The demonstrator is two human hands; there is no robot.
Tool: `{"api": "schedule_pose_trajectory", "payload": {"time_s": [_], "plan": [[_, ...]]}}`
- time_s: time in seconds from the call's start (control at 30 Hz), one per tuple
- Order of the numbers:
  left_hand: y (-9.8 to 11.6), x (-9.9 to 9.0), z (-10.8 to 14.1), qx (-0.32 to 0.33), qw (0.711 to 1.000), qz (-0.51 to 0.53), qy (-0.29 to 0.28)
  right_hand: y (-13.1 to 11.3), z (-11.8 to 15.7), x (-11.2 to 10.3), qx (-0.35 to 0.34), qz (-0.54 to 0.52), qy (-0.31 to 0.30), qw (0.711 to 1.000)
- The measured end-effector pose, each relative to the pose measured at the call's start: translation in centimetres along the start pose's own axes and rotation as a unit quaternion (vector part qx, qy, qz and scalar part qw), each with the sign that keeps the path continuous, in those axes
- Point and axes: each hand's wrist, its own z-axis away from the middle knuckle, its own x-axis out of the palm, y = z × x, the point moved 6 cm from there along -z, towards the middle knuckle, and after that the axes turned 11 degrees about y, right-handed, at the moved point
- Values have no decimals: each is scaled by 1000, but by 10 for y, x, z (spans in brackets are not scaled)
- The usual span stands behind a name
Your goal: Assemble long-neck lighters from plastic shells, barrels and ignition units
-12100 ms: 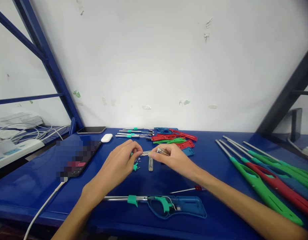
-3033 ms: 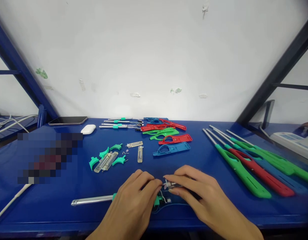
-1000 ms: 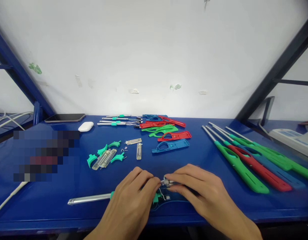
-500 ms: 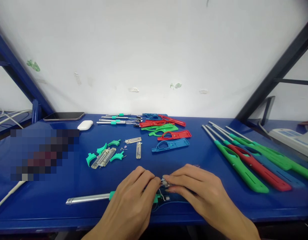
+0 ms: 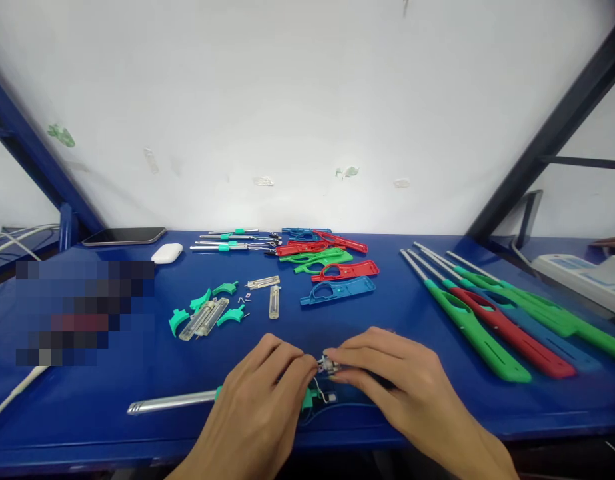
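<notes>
My right hand (image 5: 407,380) pinches the valve end of a small clear fuel tank (image 5: 328,365), most of which is hidden in the fingers. My left hand (image 5: 262,393) is closed, its fingertips meeting the valve from the left; what they grip is hidden. Beneath my left hand lies a silver lighter tube (image 5: 172,402) with a green collar, and a green piece (image 5: 310,400) shows past the fingers. A white wire (image 5: 318,388) curls down near a small metal-tipped part (image 5: 331,398). Under both hands is a blue handle half (image 5: 337,410), mostly covered.
Green triggers (image 5: 178,321) and clear fuel tanks (image 5: 212,317) lie left of centre. Behind are tube assemblies (image 5: 220,246) and coloured handle halves (image 5: 344,271). Several long lighters (image 5: 480,330) lie at right. A phone (image 5: 124,235), white case (image 5: 167,253) and white device (image 5: 582,280) sit farther out.
The view has shifted slightly, so the table things appear a little farther left. Both hands keep nearly the same pose at the valve, with only small finger movement.
</notes>
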Motion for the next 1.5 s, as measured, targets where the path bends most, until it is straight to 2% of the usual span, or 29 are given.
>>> {"api": "schedule_pose_trajectory", "payload": {"time_s": [0.53,0.77,0.97,1.2,1.5], "plan": [[3,0,0,8,1000,-1,0,0,2,2,-24,-7,-14,1000],[-1,-3,-3,-14,1000,1,20,1,3,0,0,8,-6,1000],[7,-7,-4,-11,999,-9,29,2,1,-2,42,18,-31,998],[12,-7,16,-16,1000,-15,5,9,9,-6,83,27,-63,994],[8,-3,17,-36,999,10,-25,5,11,-8,81,-12,-87,993]]}}
